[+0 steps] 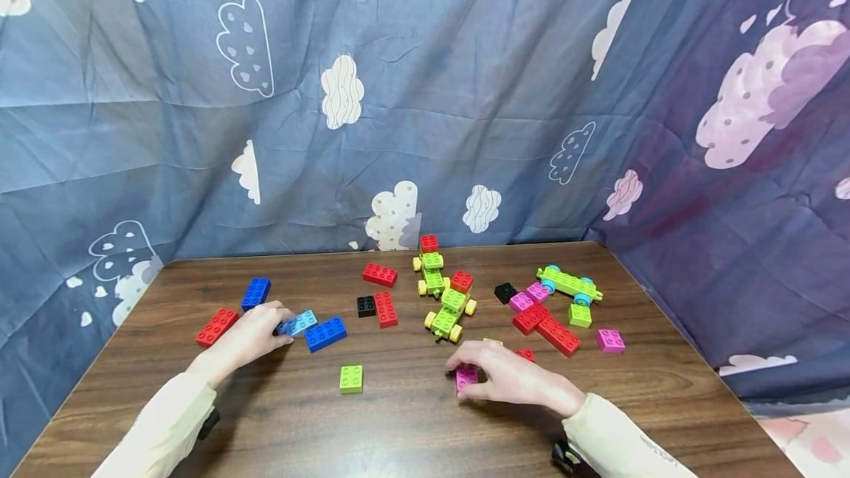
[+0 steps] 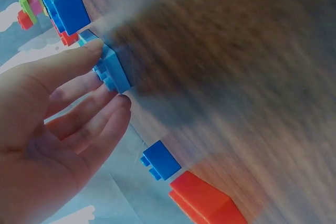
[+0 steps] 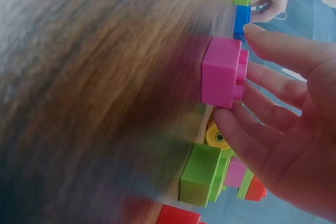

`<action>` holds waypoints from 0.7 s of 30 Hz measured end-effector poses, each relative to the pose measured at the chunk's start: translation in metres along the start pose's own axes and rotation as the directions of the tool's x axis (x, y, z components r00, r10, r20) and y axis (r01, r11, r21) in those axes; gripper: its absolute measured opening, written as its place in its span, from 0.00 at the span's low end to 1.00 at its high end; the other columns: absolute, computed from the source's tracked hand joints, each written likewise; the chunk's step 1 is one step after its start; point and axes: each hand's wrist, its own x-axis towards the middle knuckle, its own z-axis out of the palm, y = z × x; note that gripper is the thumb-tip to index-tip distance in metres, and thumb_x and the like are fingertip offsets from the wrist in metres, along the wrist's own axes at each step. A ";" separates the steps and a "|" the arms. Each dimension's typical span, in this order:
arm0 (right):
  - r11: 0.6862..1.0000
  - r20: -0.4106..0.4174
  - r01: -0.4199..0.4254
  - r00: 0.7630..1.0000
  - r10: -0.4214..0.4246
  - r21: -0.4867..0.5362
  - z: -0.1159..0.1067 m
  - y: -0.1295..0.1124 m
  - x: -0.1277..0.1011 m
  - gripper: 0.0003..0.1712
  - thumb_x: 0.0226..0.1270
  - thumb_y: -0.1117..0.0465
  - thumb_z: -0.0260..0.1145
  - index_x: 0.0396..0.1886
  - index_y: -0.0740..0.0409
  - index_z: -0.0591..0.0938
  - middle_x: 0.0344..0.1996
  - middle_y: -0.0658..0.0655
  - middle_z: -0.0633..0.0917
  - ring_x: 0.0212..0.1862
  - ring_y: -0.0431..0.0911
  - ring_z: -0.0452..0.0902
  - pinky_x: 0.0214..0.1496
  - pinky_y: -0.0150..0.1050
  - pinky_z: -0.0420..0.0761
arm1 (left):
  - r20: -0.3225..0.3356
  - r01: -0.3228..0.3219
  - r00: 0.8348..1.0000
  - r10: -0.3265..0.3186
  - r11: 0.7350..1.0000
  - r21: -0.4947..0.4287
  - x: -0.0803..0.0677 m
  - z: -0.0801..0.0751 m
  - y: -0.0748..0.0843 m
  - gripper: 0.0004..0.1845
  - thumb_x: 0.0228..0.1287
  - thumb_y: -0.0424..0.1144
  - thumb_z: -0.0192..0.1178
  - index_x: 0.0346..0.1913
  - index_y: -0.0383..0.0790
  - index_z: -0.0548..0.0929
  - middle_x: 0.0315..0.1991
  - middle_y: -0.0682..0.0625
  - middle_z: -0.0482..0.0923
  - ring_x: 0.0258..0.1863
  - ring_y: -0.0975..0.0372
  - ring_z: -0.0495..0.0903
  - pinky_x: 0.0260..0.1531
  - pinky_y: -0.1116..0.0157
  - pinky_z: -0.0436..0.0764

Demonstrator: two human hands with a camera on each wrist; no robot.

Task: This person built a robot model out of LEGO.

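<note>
On the left side of the table, my left hand [image 1: 255, 332] pinches a light blue brick [image 1: 303, 322] by its near end. The left wrist view shows the thumb lying across that light blue brick [image 2: 113, 66], with the other fingers at its far side. A dark blue brick [image 1: 326, 334] lies just right of it. My right hand [image 1: 508, 375] hovers around a small pink brick [image 1: 467, 378], thumb and fingers spread on either side. In the right wrist view the pink brick [image 3: 223, 72] stands on the table between the loosely bent fingers, and a firm hold is not visible.
A lime brick [image 1: 351, 380] lies between the hands. Two lime cars with yellow wheels [image 1: 445, 321] stand at the middle back. A lime chassis with blue wheels [image 1: 569, 283] stands at the right, near several red and pink bricks. Left of my left hand lies a red brick [image 1: 217, 327].
</note>
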 end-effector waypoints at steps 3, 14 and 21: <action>1.000 0.005 -0.005 1.000 0.005 0.000 0.000 0.000 0.000 0.17 0.65 0.50 0.70 0.51 0.48 0.84 0.48 0.45 0.85 0.50 0.37 0.77 0.54 0.43 0.74 | 0.002 -0.018 1.000 0.018 1.000 0.001 -0.005 -0.001 -0.001 0.13 0.50 0.32 0.75 0.39 0.33 0.86 0.34 0.46 0.83 0.33 0.59 0.81 0.35 0.59 0.83; 1.000 0.012 -0.010 1.000 0.010 0.008 0.001 0.000 0.001 0.17 0.65 0.49 0.69 0.51 0.47 0.84 0.48 0.44 0.85 0.50 0.37 0.77 0.55 0.42 0.74 | 0.034 -0.021 0.999 0.021 1.000 -0.015 -0.026 -0.009 -0.007 0.13 0.42 0.32 0.78 0.32 0.41 0.84 0.28 0.55 0.79 0.28 0.67 0.74 0.28 0.68 0.76; 1.000 0.009 -0.005 1.000 0.005 0.001 0.000 0.000 0.001 0.17 0.65 0.49 0.70 0.51 0.48 0.84 0.48 0.45 0.85 0.50 0.36 0.77 0.56 0.43 0.74 | 0.078 -0.020 0.997 0.025 0.997 -0.071 -0.039 -0.019 -0.009 0.15 0.40 0.33 0.80 0.32 0.40 0.84 0.28 0.54 0.80 0.28 0.67 0.75 0.28 0.69 0.77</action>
